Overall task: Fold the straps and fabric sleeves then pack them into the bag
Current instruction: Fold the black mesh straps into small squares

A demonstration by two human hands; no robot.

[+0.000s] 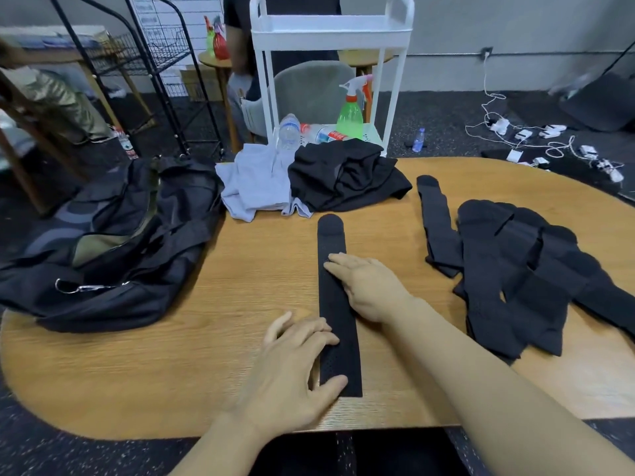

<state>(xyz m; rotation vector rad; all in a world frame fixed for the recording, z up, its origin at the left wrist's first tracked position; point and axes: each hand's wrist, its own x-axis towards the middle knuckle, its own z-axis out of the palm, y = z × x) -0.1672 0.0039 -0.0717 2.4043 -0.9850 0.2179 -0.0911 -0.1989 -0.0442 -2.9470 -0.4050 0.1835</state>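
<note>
A long black strap (332, 242) lies flat on the wooden table (257, 269), running away from me. My left hand (295, 369) rests on its near end, fingers straight across it and thumb at the bottom edge. My right hand (367, 286) presses flat on the strap's middle from the right. A pile of black straps and fabric sleeves (522, 280) lies at the right. The open black bag (113, 242) sits at the table's left edge.
Folded grey cloth (254, 187) and black cloth (347, 176) lie at the table's far side. Behind stands a white cart (330, 39) with water bottles and a green spray bottle (350, 111). Cables and chargers lie on the floor at the right. A person stands behind the cart.
</note>
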